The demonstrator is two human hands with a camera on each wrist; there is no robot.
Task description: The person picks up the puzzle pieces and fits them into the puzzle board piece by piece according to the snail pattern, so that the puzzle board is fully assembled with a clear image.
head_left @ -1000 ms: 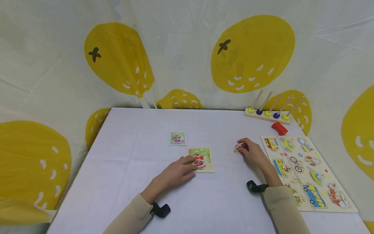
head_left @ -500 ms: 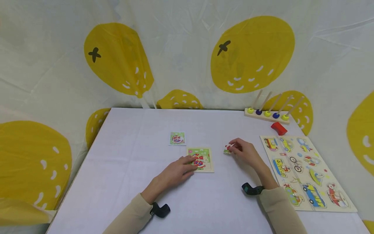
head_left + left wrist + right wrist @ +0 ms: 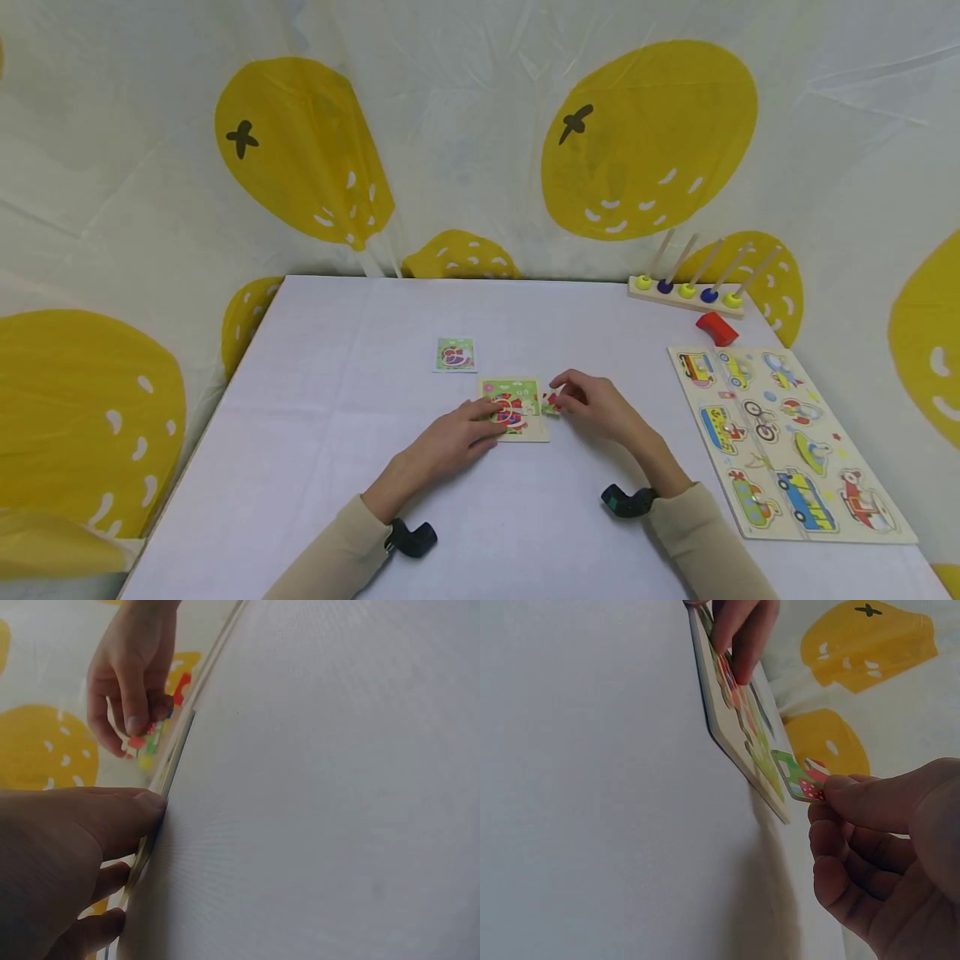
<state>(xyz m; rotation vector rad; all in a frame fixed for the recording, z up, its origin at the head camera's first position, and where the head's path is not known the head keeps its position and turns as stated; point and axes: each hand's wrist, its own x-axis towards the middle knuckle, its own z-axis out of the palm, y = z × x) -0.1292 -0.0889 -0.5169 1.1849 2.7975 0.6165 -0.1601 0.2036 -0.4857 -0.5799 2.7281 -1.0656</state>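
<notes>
A small square wooden jigsaw puzzle [image 3: 531, 392] lies mid-table, with bare wood showing at its lower right corner. Across its left side rests my left hand [image 3: 457, 437], the extended fingers touching the picture. My right hand [image 3: 596, 406] pinches a puzzle piece [image 3: 801, 778] between thumb and fingers, just right of the board. That piece is green with red parts and white dots. In the right wrist view it is raised and tilted beside the puzzle's edge. Behind the puzzle lies a small picture card [image 3: 455, 355] with a similar picture.
A large wooden board of vehicle pieces [image 3: 787, 442] covers the table's right side. Behind it lie a red block [image 3: 717, 329] and a rack of upright pegs with yellow and blue rings [image 3: 686, 298]. A patterned curtain [image 3: 465, 125] hangs behind the table's back edge.
My right hand has moved left with the puzzle piece, from near the vehicle board to the puzzle's right edge. The left hand has stayed on the puzzle.
</notes>
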